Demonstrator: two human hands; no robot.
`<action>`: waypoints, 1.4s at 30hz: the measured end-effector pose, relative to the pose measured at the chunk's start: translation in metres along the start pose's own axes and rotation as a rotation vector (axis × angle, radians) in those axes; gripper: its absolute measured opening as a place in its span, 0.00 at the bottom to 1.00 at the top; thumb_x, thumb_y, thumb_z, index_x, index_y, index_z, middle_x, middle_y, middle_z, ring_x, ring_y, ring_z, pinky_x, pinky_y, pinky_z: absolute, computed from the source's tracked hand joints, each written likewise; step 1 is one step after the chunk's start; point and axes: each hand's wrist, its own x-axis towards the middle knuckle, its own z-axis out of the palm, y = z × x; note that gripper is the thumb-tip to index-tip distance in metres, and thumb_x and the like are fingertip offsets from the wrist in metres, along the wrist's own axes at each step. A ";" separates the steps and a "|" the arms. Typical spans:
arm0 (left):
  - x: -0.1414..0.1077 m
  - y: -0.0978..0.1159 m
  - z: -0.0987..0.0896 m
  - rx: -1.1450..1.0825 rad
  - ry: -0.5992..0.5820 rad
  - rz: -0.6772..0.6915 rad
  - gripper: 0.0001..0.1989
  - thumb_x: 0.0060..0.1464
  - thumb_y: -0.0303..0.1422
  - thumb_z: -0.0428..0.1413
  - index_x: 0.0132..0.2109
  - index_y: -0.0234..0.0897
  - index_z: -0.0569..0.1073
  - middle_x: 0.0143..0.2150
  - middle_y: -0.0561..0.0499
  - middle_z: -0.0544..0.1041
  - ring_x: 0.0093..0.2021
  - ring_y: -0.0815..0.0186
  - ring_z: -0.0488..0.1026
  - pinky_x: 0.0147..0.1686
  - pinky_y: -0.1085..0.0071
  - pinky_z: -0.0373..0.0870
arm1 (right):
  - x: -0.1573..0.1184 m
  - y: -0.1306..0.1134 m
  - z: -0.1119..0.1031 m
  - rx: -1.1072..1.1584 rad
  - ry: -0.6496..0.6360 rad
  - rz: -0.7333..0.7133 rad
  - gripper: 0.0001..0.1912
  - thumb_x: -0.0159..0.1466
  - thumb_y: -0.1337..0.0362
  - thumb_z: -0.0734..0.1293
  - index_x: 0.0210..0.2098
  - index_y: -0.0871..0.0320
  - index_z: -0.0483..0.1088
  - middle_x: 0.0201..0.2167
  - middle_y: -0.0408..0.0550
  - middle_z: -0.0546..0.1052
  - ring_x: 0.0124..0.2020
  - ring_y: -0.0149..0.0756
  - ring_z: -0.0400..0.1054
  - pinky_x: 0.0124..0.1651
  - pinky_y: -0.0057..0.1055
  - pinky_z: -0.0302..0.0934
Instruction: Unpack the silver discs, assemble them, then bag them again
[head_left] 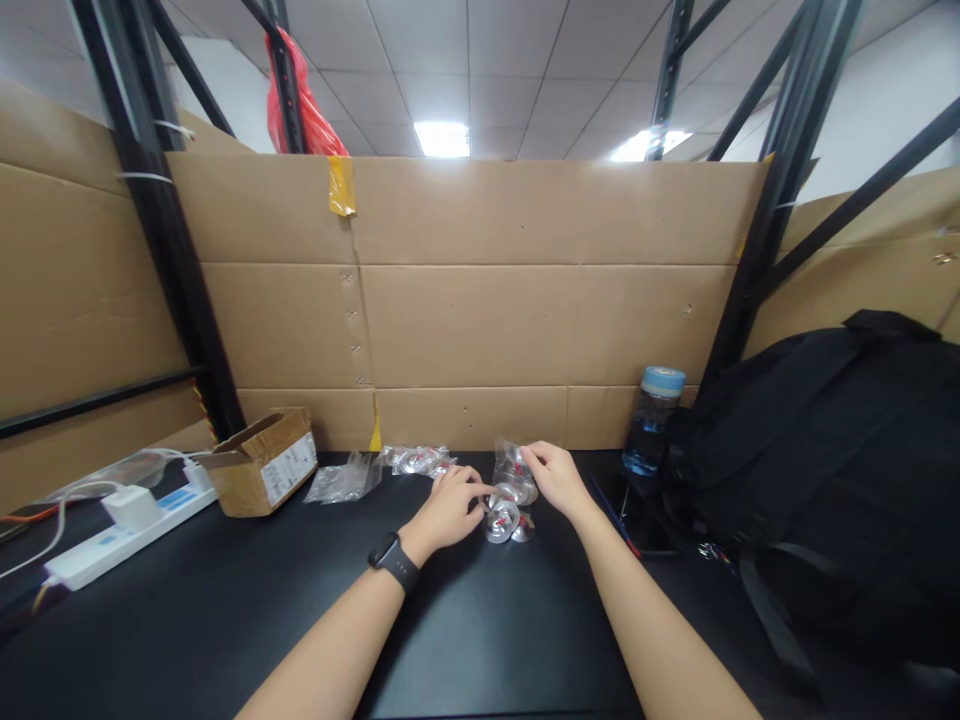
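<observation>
Several shiny round silver discs with red marks [502, 521] lie in a small heap on the black table, some loose at the front. Behind them a clear plastic bag [508, 457] stands with more discs inside or against it. My right hand [556, 478] pinches the bag's upper right edge. From the left, my left hand [452, 508], a dark watch [393, 560] on its wrist, reaches to the discs with its index finger stretched out and thumb apart. Its fingertips touch or nearly touch them. Further back left lies a row of bagged discs [416, 460].
Flat clear bags [345, 480] and an open cardboard box [268, 462] stand left, beside a white power strip [135, 530]. To the right are a phone [651, 520], a blue-lidded bottle [654, 420] and a black backpack [817, 480]. A cardboard wall [465, 320] closes the back.
</observation>
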 end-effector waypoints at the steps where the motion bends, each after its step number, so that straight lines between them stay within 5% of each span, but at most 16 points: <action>1: 0.000 0.000 0.000 0.005 -0.003 -0.003 0.20 0.60 0.31 0.53 0.57 0.54 0.76 0.48 0.49 0.73 0.52 0.57 0.66 0.59 0.54 0.59 | 0.000 0.000 -0.001 -0.027 -0.019 -0.022 0.21 0.69 0.54 0.59 0.29 0.55 0.78 0.32 0.49 0.80 0.35 0.40 0.73 0.41 0.32 0.61; 12: 0.000 -0.001 0.004 0.005 -0.020 0.018 0.18 0.60 0.31 0.54 0.55 0.52 0.77 0.48 0.49 0.73 0.52 0.57 0.67 0.58 0.56 0.60 | -0.002 0.002 -0.006 -0.056 -0.153 -0.071 0.21 0.70 0.54 0.60 0.28 0.55 0.78 0.35 0.49 0.79 0.37 0.40 0.72 0.43 0.32 0.62; 27: -0.001 0.000 0.002 -0.015 -0.040 0.000 0.14 0.60 0.33 0.54 0.50 0.50 0.78 0.48 0.50 0.74 0.53 0.57 0.67 0.59 0.55 0.60 | 0.002 0.013 -0.004 -0.147 0.013 0.028 0.28 0.70 0.50 0.56 0.21 0.56 0.73 0.23 0.46 0.70 0.27 0.36 0.66 0.33 0.31 0.54; 35: 0.000 -0.001 0.004 -0.033 -0.023 0.001 0.12 0.64 0.39 0.52 0.48 0.49 0.79 0.47 0.50 0.75 0.52 0.58 0.67 0.58 0.56 0.61 | 0.003 0.021 -0.001 0.064 0.022 0.077 0.28 0.68 0.45 0.58 0.28 0.59 0.77 0.27 0.49 0.78 0.32 0.41 0.70 0.36 0.31 0.59; 42: -0.001 0.000 0.003 -0.034 -0.020 0.007 0.13 0.66 0.41 0.51 0.47 0.47 0.79 0.47 0.50 0.75 0.52 0.58 0.67 0.57 0.56 0.60 | -0.002 0.015 0.007 0.312 -0.009 0.246 0.31 0.64 0.38 0.60 0.22 0.58 0.69 0.13 0.38 0.60 0.17 0.29 0.51 0.23 0.27 0.46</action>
